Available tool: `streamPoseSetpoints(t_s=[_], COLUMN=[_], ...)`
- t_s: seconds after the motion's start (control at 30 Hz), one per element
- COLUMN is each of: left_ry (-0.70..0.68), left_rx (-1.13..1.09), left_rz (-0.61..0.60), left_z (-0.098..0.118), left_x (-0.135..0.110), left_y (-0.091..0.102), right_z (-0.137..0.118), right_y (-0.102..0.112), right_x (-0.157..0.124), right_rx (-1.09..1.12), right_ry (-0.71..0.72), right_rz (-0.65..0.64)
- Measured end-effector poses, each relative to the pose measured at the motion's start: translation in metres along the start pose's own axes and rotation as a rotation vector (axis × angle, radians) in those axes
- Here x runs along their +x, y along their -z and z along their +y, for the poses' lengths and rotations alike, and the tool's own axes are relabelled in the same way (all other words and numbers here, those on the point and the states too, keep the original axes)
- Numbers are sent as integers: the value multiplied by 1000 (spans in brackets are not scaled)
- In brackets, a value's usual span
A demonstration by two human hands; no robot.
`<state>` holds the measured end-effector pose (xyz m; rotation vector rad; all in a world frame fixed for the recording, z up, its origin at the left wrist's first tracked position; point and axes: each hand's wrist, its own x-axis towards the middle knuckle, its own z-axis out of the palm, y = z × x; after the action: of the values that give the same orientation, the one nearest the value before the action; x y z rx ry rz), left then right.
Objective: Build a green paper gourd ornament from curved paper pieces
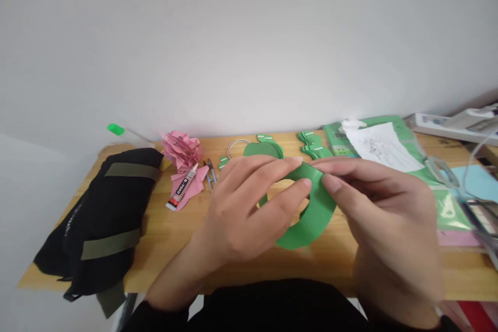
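A green paper ring is held up above the wooden table, between both hands. My left hand grips its upper left part, with the fingers laid over the band and the thumb hidden. My right hand pinches the ring's upper right edge between thumb and forefinger. Behind the hands lie round green paper pieces and wavy green cutouts, some with small white strips on them. A thin hoop rests beside the round pieces, partly covered.
On the wooden table, a black bag lies at the left. Nearby are a pink paper flower, a glue tube and small snips. Green packets, a crumpled white paper and a power strip are at the right.
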<state>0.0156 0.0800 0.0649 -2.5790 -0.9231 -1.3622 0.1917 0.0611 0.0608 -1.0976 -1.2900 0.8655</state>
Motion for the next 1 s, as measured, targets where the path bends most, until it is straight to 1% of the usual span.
streamPoseSetpoints(t_s=[0.23, 0.4, 0.53, 0.63, 0.7, 0.83, 1.0], left_ry=[-7, 33, 48, 9, -24, -18, -24], left_rx=[-9, -9, -76, -118, -149, -218, -265], left_rz=[17, -10, -49, -93, -148, -232, -253], left_z=[-4, -3, -7, -13, -18, -24, -25], left_x=[2, 3, 6, 9, 11, 15, 18], left_y=[-1, 2, 4, 7, 9, 12, 13], right_z=[1, 1, -2, -5, -6, -6, -7], right_y=[1, 0, -2, -4, -4, -2, -1], right_x=[2, 3, 3, 4, 4, 6, 7], right_rx=[11, 21, 30, 22, 5, -22, -24], right_ry=[-30, -52, -77, -114, -135, -131, -114], right_rz=[-27, -43, -60, -55, -72, -112, -147])
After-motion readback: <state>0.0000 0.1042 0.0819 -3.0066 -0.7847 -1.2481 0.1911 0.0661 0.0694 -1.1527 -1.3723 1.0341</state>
